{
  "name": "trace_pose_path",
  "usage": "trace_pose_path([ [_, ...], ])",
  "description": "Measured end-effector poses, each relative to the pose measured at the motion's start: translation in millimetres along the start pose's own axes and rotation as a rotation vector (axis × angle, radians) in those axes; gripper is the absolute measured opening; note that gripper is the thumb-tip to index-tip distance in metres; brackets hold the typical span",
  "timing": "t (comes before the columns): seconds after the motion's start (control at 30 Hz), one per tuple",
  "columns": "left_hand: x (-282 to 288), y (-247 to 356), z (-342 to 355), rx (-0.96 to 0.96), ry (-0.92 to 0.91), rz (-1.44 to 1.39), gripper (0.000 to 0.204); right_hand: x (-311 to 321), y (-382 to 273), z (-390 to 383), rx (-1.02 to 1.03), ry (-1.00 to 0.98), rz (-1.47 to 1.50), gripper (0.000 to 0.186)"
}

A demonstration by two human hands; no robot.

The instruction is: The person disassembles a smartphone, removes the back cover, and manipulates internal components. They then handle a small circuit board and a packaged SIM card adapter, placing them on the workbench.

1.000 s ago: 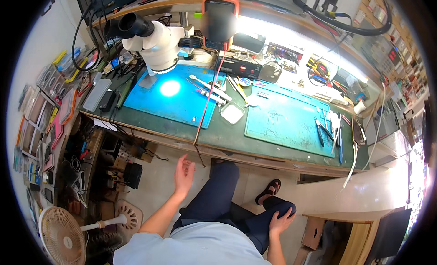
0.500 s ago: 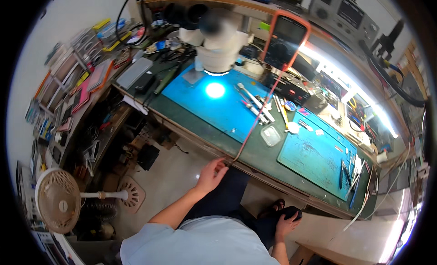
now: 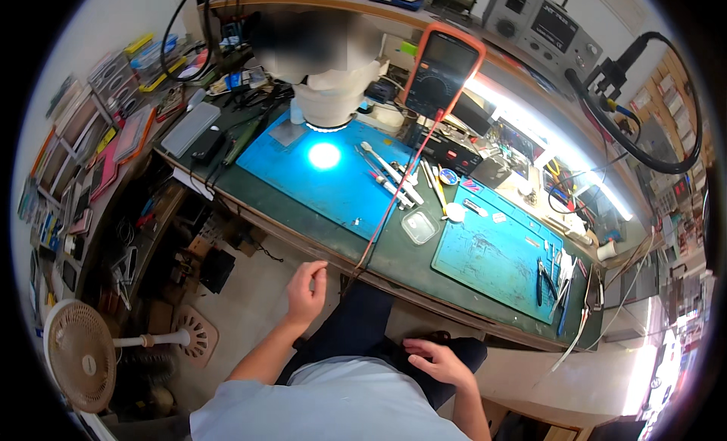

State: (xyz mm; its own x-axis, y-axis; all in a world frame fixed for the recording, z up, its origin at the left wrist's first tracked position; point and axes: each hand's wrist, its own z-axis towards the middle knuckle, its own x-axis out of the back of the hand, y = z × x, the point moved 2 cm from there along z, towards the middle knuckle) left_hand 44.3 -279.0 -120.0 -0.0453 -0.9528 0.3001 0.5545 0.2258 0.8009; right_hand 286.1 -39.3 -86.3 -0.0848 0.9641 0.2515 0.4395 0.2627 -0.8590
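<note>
My left hand (image 3: 307,293) is raised in front of the bench's near edge, its fingers curled in with no object showing. It is apart from the red test lead (image 3: 399,195), which runs from the multimeter (image 3: 442,71) across the bench and over the edge. Above my lap, near my right thigh, my right hand (image 3: 441,361) has its fingers stretched out and holds nothing. On the bench, a microscope (image 3: 328,96) throws a bright spot on the blue mat (image 3: 280,176). Brushes and slim tools (image 3: 394,179) lie at that mat's right side.
A small clear dish (image 3: 420,226) stands between the blue mat and a second, teal mat (image 3: 485,251). Pliers (image 3: 543,282) rest on the teal mat's right end. Cluttered shelves (image 3: 98,183) and a standing fan (image 3: 79,355) are at the left. A thick black cable (image 3: 651,164) hangs at the right.
My left hand has drawn back left from the bench edge and its fingers have curled in. My right hand has come inward off the right knee. The view has shifted slightly right.
</note>
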Motion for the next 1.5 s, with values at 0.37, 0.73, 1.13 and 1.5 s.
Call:
trace_pose_path([
  [0.37, -78.3, 41.8, 195.1, -0.529, -0.579, 0.241, 0.048, 110.2, -177.9, 93.1, 0.455, 0.677, -0.554, 0.015],
  [0.73, -68.5, 32.0, 209.7, -0.514, -0.665, 0.288, 0.024, 108.1, -185.3, 237.4, 0.345, 0.726, -0.707, 0.029],
  [1.13, -88.2, 82.1, 209.2, -0.360, -0.322, -0.079, 0.018, 164.7, -157.1, 212.0, 0.362, 0.681, 0.003, 0.023],
  [1.5, -199.2, 122.3, 197.0, 0.307, -0.910, -0.558, 0.022, 206.0, -133.2, 131.6, 0.315, 0.343, 0.424, 0.029],
])
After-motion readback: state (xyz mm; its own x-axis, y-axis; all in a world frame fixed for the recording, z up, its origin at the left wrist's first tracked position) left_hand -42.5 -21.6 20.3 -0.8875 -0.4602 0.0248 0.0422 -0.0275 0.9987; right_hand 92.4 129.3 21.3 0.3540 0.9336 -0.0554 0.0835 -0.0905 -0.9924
